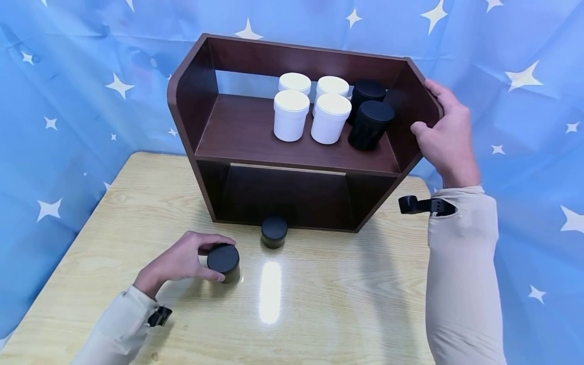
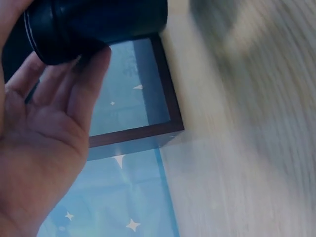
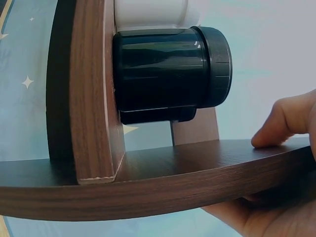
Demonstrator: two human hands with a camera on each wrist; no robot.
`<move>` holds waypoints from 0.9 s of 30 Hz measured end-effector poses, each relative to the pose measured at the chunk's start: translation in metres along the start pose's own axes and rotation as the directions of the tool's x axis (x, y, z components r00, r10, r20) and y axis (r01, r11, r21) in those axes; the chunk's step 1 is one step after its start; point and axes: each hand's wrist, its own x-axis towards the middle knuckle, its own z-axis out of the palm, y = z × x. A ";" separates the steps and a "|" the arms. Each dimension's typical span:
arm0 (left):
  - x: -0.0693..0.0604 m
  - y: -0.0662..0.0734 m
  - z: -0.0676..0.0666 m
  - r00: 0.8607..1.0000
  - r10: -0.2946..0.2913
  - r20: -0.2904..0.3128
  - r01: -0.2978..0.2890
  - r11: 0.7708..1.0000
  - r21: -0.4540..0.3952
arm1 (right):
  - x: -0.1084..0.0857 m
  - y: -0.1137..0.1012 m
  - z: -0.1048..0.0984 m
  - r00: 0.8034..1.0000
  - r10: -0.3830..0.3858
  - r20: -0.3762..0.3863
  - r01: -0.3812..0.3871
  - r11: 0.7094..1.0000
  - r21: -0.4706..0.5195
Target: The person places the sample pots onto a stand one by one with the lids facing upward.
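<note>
In the head view my left hand (image 1: 184,261) grips a black lidded jar (image 1: 223,259) by its sides, low over the table at the left. The left wrist view shows that jar (image 2: 98,27) close up, fingers curled round it. A second black jar (image 1: 274,232) stands just in front of the dark brown wooden shelf (image 1: 255,126). My right hand (image 1: 449,134) holds the shelf's right side panel, thumb on the inner face and fingers outside. On the upper board stand several white jars (image 1: 290,115) and, nearest the right panel, two black jars (image 1: 371,124).
The shelf stands at the back of the light wooden table (image 1: 319,304), with a lower compartment (image 1: 287,195) under its board. Behind hangs a blue curtain (image 1: 91,76) with white stars. Black straps (image 1: 431,205) sit at both wrists.
</note>
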 end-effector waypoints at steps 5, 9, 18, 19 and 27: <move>0.000 0.008 -0.001 0.997 -0.021 -0.076 0.025 0.998 0.051 | 0.000 0.000 0.001 1.000 0.007 0.004 -0.007 1.000 0.014; 0.001 0.012 -0.001 0.992 -0.032 -0.123 0.038 0.998 0.045 | 0.000 0.000 0.001 1.000 0.007 0.007 -0.007 1.000 0.003; 0.010 0.021 0.003 0.936 -0.111 -0.334 0.124 0.992 0.018 | -0.001 0.000 0.002 1.000 0.008 -0.002 -0.007 1.000 0.014; 0.010 0.022 0.004 0.928 -0.121 -0.352 0.135 0.991 0.014 | -0.001 0.000 0.001 1.000 0.006 -0.003 -0.006 1.000 0.015; 0.016 0.028 0.007 0.864 -0.135 -0.484 0.156 0.988 0.004 | -0.001 -0.001 0.002 1.000 0.000 -0.009 0.000 1.000 0.016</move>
